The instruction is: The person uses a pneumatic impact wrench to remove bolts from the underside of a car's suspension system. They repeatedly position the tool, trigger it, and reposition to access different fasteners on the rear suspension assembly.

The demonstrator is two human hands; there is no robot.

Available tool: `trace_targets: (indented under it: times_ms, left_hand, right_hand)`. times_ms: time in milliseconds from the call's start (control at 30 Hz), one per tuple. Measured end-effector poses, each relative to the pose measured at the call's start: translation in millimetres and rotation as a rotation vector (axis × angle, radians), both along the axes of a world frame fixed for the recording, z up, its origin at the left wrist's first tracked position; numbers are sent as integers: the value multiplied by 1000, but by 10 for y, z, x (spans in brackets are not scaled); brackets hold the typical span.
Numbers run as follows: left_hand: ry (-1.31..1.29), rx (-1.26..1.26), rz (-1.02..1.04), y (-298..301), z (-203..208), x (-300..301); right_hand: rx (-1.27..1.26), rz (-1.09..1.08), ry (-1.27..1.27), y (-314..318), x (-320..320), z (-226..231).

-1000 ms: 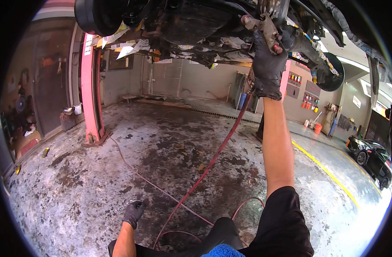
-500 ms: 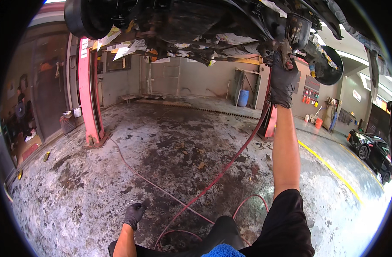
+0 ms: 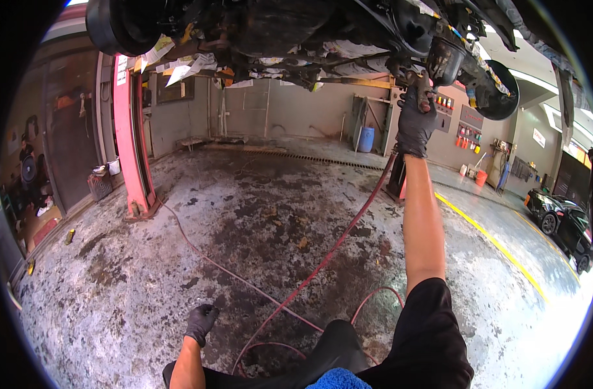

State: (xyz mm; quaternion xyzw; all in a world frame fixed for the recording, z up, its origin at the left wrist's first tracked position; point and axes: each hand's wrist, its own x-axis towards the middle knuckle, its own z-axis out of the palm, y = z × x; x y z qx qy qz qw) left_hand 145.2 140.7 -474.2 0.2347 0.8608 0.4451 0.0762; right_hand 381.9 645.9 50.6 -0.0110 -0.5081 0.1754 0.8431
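Observation:
My right hand (image 3: 416, 123), in a black glove, is raised under the lifted vehicle and closed around the handle of a grimy spray gun (image 3: 426, 94). A dark, coated cup (image 3: 445, 59) hangs at the front of the gun. From the handle a red hose (image 3: 338, 243) drops to the floor. Overhead, the vehicle's dark underbody (image 3: 277, 32) spans the top of the view. My left hand (image 3: 202, 323), also gloved in black, hangs low at my left side, with its fingers loosely curled and nothing visible in them.
A pink lift post (image 3: 133, 142) stands at left. Paper sheets (image 3: 189, 68) hang from the underbody near a round black wheel hub (image 3: 500, 91). The red hose loops on the stained floor (image 3: 115, 272). A blue drum (image 3: 366, 139) and a dark car (image 3: 561, 223) are farther off.
My right hand and the spray gun have shifted slightly left and down relative to the underbody. My left hand has hardly moved.

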Motion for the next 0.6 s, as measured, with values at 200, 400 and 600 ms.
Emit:
trace_targets:
  times_ms: [200,400,600]
  left_hand:
    - [12,20,-6,-19,-47,-24]
    - [14,17,-16,-23,-65,-63]
    - [-10,24,5,-7,-53,-56]
  right_hand:
    - [134,-54,94,-438,-273,36]
    - [179,175,32,-678,-423,80]
    - [66,195,26,-691,-531,210]
